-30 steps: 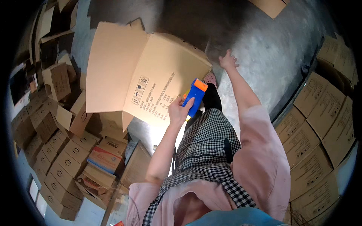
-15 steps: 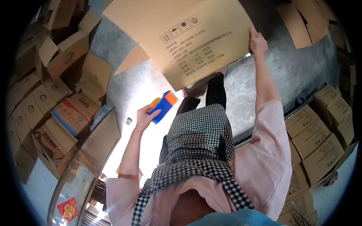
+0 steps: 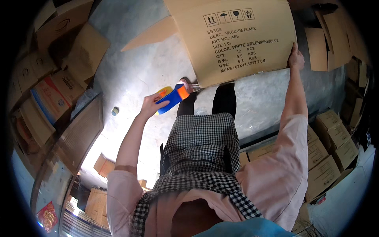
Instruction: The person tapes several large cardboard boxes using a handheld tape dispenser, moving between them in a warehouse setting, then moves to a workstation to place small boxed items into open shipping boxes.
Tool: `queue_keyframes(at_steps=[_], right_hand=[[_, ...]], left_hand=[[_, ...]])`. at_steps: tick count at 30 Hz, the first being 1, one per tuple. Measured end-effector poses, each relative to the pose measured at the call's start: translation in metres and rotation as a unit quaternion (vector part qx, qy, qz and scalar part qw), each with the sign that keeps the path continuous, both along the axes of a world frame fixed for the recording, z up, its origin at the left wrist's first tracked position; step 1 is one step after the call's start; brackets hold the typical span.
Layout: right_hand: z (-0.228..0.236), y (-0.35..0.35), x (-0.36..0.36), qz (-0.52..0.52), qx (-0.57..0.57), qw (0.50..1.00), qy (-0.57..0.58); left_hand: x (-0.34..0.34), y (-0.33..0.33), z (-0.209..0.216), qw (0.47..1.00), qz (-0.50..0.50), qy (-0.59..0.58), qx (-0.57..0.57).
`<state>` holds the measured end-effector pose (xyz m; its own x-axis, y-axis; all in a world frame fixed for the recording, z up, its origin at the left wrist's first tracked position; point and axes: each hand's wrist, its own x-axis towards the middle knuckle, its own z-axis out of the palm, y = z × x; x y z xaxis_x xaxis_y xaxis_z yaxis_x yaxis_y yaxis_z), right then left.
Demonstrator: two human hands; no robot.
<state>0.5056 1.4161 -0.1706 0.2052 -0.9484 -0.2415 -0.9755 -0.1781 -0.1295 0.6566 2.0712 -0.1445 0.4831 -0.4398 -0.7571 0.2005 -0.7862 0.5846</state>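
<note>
My left hand (image 3: 150, 105) is closed around a blue, orange and yellow packing-tape dispenser (image 3: 170, 102). Its orange end lies by the lower left corner of a large brown carton (image 3: 241, 43), and a shiny strip that looks like clear tape shows between the two. Printed symbols and dark lettering cover the carton's facing side. A flap (image 3: 152, 36) sticks out at its left. At the carton's right edge my right hand (image 3: 296, 60) grips the cardboard, its thumb lying along the near face. The carton's far side is cut off by the frame.
Opened and stacked cartons (image 3: 59, 85) crowd the left side beside a glass-topped cabinet (image 3: 85, 134). More closed cartons (image 3: 323, 173) are stacked at the right, with open ones (image 3: 331, 43) behind. A small roll-like object (image 3: 115, 111) lies on the grey concrete floor (image 3: 130, 75).
The carton has shifted right in the view and its printed side now faces me more squarely. My right hand has moved right with it. The dispenser sits closer to the carton's lower left corner.
</note>
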Motion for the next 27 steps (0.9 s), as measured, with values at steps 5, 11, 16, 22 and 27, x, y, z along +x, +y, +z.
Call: queue_keyframes(at_steps=[5, 11, 16, 22, 27], right_hand=[[-0.017, 0.016, -0.020, -0.198, -0.148, 0.954, -0.171], [-0.050, 0.282, 0.032, -0.258, 0.020, 0.835, -0.486], [-0.006, 0.300, 0.053, -0.336, 0.095, 0.788, -0.508], [-0.031, 0.392, 0.012, -0.335, 0.441, 0.462, -0.693], [-0.061, 0.388, 0.028, -0.264, 0.505, 0.095, -0.816]], left_hand=[[-0.003, -0.063, -0.056, 0.998, -0.048, 0.003, -0.051], [-0.024, -0.053, -0.057, 0.990, -0.046, -0.120, -0.065], [-0.063, -0.119, -0.019, 0.881, -0.280, -0.358, 0.128], [-0.021, -0.135, -0.016, 0.899, -0.200, -0.273, 0.278], [0.021, -0.204, 0.066, 0.898, -0.198, -0.305, 0.249]])
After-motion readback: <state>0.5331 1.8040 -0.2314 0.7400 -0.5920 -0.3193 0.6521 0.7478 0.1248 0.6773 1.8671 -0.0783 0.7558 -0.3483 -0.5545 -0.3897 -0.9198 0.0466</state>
